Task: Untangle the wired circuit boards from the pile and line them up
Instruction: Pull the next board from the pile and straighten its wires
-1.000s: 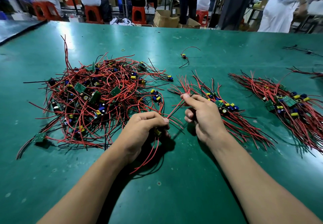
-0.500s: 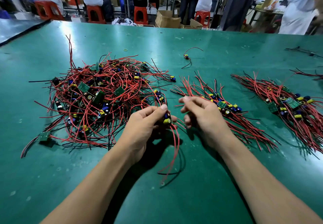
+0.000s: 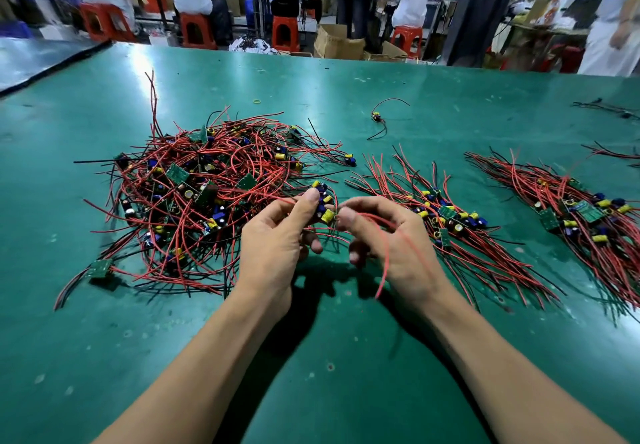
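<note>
1. One wired board (image 3: 325, 211) is pinched at frame centre by the left grip (image 3: 273, 242).
2. Its red wire (image 3: 385, 260) is held in the curled right grip (image 3: 405, 253).
3. Tangled pile (image 3: 207, 194) is seen centre-left on the bench (image 3: 329, 357).

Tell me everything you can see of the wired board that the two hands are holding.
The held board is small, with a yellow cylinder and blue parts; its base is mostly hidden. The left hand pinches it above the table. Its thin red wire, pinched by the right hand beside the board, crosses that hand and hangs loose.
</note>
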Motion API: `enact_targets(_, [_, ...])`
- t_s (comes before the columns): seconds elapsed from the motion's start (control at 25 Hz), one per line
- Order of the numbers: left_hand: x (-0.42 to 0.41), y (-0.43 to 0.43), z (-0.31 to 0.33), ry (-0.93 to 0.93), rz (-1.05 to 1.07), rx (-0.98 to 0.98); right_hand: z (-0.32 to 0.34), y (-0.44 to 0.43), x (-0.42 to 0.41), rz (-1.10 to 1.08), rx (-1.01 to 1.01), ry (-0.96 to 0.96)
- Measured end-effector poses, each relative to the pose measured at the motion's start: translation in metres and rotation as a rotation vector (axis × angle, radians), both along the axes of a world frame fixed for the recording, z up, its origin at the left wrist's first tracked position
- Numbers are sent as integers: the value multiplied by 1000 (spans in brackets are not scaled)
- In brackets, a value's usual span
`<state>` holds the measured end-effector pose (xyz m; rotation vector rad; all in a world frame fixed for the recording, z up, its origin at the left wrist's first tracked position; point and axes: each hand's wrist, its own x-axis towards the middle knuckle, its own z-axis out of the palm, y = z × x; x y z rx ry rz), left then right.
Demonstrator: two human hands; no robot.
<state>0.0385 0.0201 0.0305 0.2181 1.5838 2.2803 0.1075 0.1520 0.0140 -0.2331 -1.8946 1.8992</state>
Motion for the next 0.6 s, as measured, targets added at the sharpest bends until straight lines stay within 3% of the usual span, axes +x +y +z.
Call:
enact_targets(0.2, [3, -1, -2, 25, -193, 14, 9, 5, -6, 52, -716, -21])
enact_targets(0.32, [5, -3, -6, -15, -405, 4, 15, 14, -3, 181, -934, -7])
enact_targets(0.44, [5, -2, -4, -150, -552, 37, 19, 14, 1, 290, -883, -55])
enact_targets(0.6, [5, 0, -4, -211, -733, 58, 16, 9, 6, 345, -636, -171])
